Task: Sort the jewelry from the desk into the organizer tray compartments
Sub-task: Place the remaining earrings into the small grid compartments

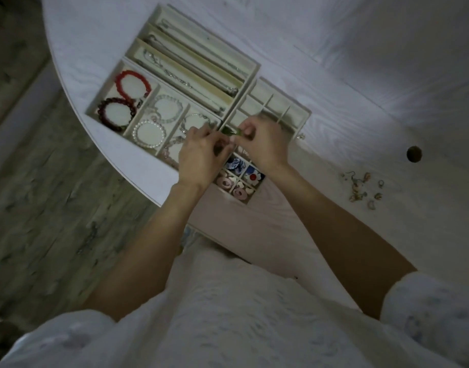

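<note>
Cream organizer tray (250,65) holds a red bracelet (132,85) and a pearl bracelet (148,134) in its left compartments. Both hands, left (201,155) and right (262,144), pinch a small green piece (230,131) over the small-celled section. Loose earrings (366,189) lie on the white desk (360,75), above grey wood flooring (42,195).

We are looking down on a pale desk (360,62) with a faint wood grain, filling the upper and right parts of the frame. Its curved edge is sweeping from the upper left down toward the lower middle. A round dark hole (414,154) is sitting in the desk top at the right. Along the left side, a grey wood-look floor (42,195) is showing below the desk edge. Dim, bluish light is lying over everything, and we are seeing it brightest at the upper right.
</note>
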Tool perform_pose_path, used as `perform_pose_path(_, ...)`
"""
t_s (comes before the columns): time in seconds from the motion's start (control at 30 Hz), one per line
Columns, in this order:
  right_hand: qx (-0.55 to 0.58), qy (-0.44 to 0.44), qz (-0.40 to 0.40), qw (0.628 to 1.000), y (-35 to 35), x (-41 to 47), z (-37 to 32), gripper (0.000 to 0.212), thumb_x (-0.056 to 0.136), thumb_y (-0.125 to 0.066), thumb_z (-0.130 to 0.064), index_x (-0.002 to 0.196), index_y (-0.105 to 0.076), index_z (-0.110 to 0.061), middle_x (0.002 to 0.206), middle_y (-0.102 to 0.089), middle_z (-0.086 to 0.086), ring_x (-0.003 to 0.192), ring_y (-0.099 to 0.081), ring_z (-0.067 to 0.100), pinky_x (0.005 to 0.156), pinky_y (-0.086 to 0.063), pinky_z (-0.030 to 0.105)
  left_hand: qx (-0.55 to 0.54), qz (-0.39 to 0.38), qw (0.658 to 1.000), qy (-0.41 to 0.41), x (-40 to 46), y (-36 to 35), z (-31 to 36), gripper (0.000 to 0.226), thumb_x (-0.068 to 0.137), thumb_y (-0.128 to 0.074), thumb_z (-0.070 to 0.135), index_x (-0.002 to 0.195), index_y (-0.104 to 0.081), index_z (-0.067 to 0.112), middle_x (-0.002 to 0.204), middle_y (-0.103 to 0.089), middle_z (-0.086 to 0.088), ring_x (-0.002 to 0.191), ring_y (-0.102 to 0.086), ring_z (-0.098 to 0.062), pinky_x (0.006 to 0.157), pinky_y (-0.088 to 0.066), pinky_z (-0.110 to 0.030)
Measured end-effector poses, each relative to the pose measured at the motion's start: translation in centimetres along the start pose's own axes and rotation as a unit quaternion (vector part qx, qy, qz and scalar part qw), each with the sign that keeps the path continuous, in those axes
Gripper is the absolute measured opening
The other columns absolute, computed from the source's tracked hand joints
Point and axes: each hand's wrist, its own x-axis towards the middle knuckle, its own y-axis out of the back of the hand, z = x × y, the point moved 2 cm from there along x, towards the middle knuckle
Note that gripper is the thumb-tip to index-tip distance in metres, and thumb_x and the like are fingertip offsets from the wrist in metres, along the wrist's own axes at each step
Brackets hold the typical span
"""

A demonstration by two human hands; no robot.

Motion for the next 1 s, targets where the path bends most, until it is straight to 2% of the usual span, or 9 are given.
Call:
perform_pose_path(0.07,-0.044,0.028,0.008,0.999,0.2,0.0,0.4,0.027,0.08,-0.073,-0.029,0.102,-0.066,-0.015,0.093,-0.063,-0.002,0.08,-0.055,0.008,0.064,-0.039,0.015,0.018,-0.006,1.0,-0.025,-0.2,0.4,-0.3,0.021,0.088,-0.063,0.031,0.099,-0.072,0.015,0.094,-0.061,-0.008,0.086,-0.051,-0.028,0.067,-0.033,-0.029)
perform_pose_path(0.13,-0.042,0.053,0.027,0.997,0.8,0.0,0.9,0.023,0.083,-0.07,-0.022,0.105,-0.067,-0.013,0.097,-0.064,0.002,0.083,-0.057,0.01,0.074,-0.049,0.024,0.027,0.008,0.998,-0.056,-0.6,1.0,-0.7,0.02,0.089,-0.059,0.027,0.1,-0.071,0.014,0.091,-0.059,-0.01,0.084,-0.051,-0.03,0.066,-0.034,-0.03)
perform_pose_path(0.2,-0.037,0.09,0.048,0.994,1.4,0.1,1.4,0.018,0.084,-0.068,-0.013,0.102,-0.069,-0.012,0.099,-0.063,0.006,0.086,-0.058,0.015,0.078,-0.053,0.032,0.047,0.016,0.995,-0.082,-1.0,1.3,-1.3,0.027,0.09,-0.052,0.028,0.105,-0.07,0.015,0.091,-0.057,-0.011,0.083,-0.05,-0.031,0.067,-0.037,-0.033)
perform_pose_path(0.3,-0.07,0.151,0.029,0.986,1.3,0.5,1.4,0.014,0.082,-0.068,-0.009,0.096,-0.07,-0.011,0.097,-0.061,0.008,0.089,-0.055,0.019,0.076,-0.051,0.034,0.078,-0.008,0.991,-0.109,-1.2,0.9,-1.8,0.033,0.09,-0.048,0.034,0.114,-0.068,0.021,0.095,-0.057,-0.009,0.084,-0.047,-0.028,0.07,-0.037,-0.035)
perform_pose_path(0.5,-0.208,0.245,-0.059,0.945,1.1,1.5,-0.1,0.016,0.082,-0.069,-0.017,0.097,-0.073,-0.013,0.097,-0.059,0.01,0.098,-0.05,0.028,0.077,-0.047,0.038,0.111,-0.051,0.986,-0.11,-1.0,0.0,-1.4,0.039,0.09,-0.047,0.04,0.123,-0.061,0.024,0.102,-0.052,-0.01,0.087,-0.041,-0.026,0.072,-0.033,-0.034)
perform_pose_path(0.67,-0.279,0.306,-0.087,0.906,1.4,1.7,-0.6,0.016,0.083,-0.067,-0.02,0.096,-0.074,-0.014,0.092,-0.059,0.008,0.094,-0.05,0.03,0.079,-0.037,0.033,0.113,-0.048,0.987,-0.107,-0.7,-0.3,-0.8,0.037,0.089,-0.05,0.038,0.119,-0.065,0.022,0.096,-0.051,-0.01,0.085,-0.041,-0.026,0.072,-0.031,-0.033)
perform_pose_path(0.8,-0.247,0.269,-0.112,0.924,1.5,2.2,-0.6,0.021,0.087,-0.063,-0.027,0.098,-0.072,-0.012,0.098,-0.06,0.004,0.098,-0.047,0.021,0.08,-0.027,0.023,0.108,-0.053,0.987,-0.103,-0.4,-0.3,-1.2,0.036,0.09,-0.049,0.039,0.12,-0.064,0.024,0.096,-0.051,-0.009,0.085,-0.04,-0.024,0.073,-0.029,-0.031)
perform_pose_path(1.0,-0.19,0.188,-0.093,0.959,0.7,2.3,-0.8,0.022,0.087,-0.064,-0.034,0.092,-0.07,-0.013,0.102,-0.055,0.004,0.099,-0.047,0.019,0.081,-0.03,0.021,0.083,-0.043,0.99,-0.105,-0.2,-0.2,-1.7,0.039,0.091,-0.042,0.04,0.114,-0.068,0.023,0.096,-0.052,-0.007,0.084,-0.042,-0.023,0.072,-0.027,-0.028)
